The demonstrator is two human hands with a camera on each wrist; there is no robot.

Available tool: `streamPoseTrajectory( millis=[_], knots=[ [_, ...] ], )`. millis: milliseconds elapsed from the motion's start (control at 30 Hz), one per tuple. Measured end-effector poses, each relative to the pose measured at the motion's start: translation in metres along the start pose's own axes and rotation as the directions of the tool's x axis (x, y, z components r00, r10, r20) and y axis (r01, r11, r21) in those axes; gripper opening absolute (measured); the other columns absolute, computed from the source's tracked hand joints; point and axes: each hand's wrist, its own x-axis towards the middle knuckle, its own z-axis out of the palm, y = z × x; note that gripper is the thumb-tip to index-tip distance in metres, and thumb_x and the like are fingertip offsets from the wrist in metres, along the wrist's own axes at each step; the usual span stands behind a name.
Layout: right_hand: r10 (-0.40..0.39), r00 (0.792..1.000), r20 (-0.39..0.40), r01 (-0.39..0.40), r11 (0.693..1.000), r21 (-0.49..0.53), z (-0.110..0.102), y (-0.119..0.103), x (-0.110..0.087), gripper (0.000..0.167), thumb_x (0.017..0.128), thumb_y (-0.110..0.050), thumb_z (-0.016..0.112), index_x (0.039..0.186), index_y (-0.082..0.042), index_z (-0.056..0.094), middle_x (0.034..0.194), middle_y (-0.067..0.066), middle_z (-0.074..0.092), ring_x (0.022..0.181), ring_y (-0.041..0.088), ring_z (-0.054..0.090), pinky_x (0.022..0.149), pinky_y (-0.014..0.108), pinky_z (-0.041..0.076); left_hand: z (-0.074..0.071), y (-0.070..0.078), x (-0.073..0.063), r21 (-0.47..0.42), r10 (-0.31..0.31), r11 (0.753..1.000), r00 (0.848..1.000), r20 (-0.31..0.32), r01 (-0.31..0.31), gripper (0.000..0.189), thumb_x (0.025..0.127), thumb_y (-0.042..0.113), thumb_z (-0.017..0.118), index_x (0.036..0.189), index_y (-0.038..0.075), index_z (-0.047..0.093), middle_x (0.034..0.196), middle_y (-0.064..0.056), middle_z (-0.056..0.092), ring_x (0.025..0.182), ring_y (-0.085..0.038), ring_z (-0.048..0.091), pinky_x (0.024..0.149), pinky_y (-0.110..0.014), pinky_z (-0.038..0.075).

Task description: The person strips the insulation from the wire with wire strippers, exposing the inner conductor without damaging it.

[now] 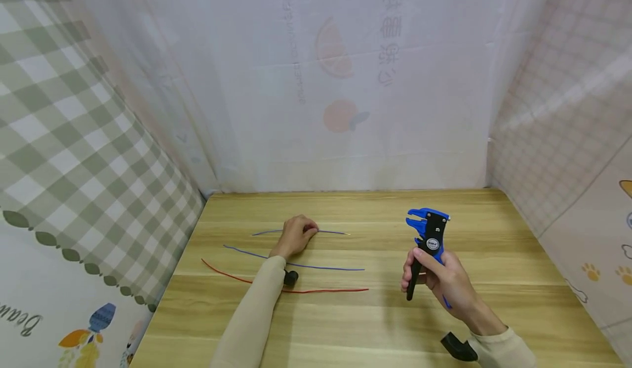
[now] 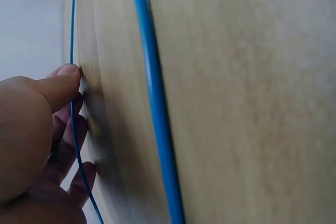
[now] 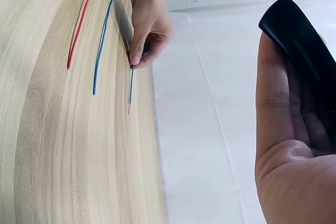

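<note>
Near the back of the table, my left hand (image 1: 296,236) pinches a thin blue wire (image 2: 73,19) between thumb and fingers. That wire's right end shows a short bare tip (image 3: 129,108) in the right wrist view. A second blue wire (image 1: 326,267) lies closer to me, passing under the left forearm. In front of it is a red wire (image 1: 336,290), also crossed by the forearm. On the right side, my right hand (image 1: 451,286) grips a blue-and-black wire stripper (image 1: 434,228) by its handles, head up and jaws toward the left. Only a black handle (image 3: 299,38) shows in the right wrist view.
The wooden table (image 1: 375,335) meets a white printed curtain (image 1: 419,154) at the back. Checked cloth (image 1: 99,137) hangs at the left, and a patterned sheet (image 1: 558,192) at the right. Black wrist-worn pieces (image 1: 459,347) sit by both sleeves.
</note>
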Motion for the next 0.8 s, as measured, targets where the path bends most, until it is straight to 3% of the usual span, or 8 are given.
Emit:
streamPoseTrajectory(
  millis=[167, 400, 533, 800],
  knots=[
    [0.013, 1.0, -0.006, -0.013, 1.0, -0.007, 0.0, -0.001, 0.0, 0.034, 0.124, -0.007, 0.028, 0.113, -0.001, 0.06, 0.096, 0.001, 0.078, 0.087, 0.016, 0.082, 0.084, 0.045, 0.071, 0.003, -0.004, 0.001, -0.017, -0.008, 1.0, 1.0, -0.006, 0.008, 0.01, 0.105, 0.011, 0.081, 0.102, 0.009, 0.09, 0.105, -0.008, 0.085, 0.103, -0.026, 0.078, 0.098, -0.047, 0.061],
    [-0.009, 1.0, 0.017, 0.009, 1.0, 0.006, -0.001, 0.002, 0.0, 0.035, 0.124, -0.006, 0.028, 0.114, -0.001, 0.061, 0.098, 0.003, 0.078, 0.088, 0.018, 0.082, 0.084, 0.043, 0.071, 0.025, -0.044, 0.009, -0.053, 0.029, 0.998, 0.999, -0.031, -0.03, 0.009, 0.104, 0.018, 0.083, 0.099, 0.017, 0.091, 0.104, 0.0, 0.084, 0.1, -0.017, 0.077, 0.098, -0.041, 0.06],
    [-0.037, 0.998, 0.047, 0.036, 0.999, 0.013, -0.003, 0.004, 0.0, 0.037, 0.123, -0.004, 0.025, 0.117, -0.003, 0.062, 0.101, 0.002, 0.078, 0.09, 0.018, 0.081, 0.086, 0.045, 0.071, 0.025, -0.046, 0.009, -0.035, 0.049, 0.998, 0.998, -0.028, -0.05, 0.008, 0.104, 0.018, 0.084, 0.1, 0.016, 0.09, 0.105, -0.001, 0.084, 0.101, -0.019, 0.077, 0.097, -0.043, 0.061],
    [-0.035, 0.998, 0.047, 0.034, 0.999, 0.009, -0.005, 0.004, -0.001, 0.038, 0.123, -0.004, 0.025, 0.118, -0.003, 0.062, 0.101, 0.002, 0.078, 0.091, 0.018, 0.081, 0.086, 0.043, 0.071, 0.031, -0.053, 0.013, 0.015, 0.006, 1.0, 1.0, 0.007, -0.006, 0.006, 0.101, 0.023, 0.088, 0.105, 0.019, 0.09, 0.108, 0.003, 0.084, 0.102, -0.015, 0.076, 0.1, -0.042, 0.059]
  ],
)
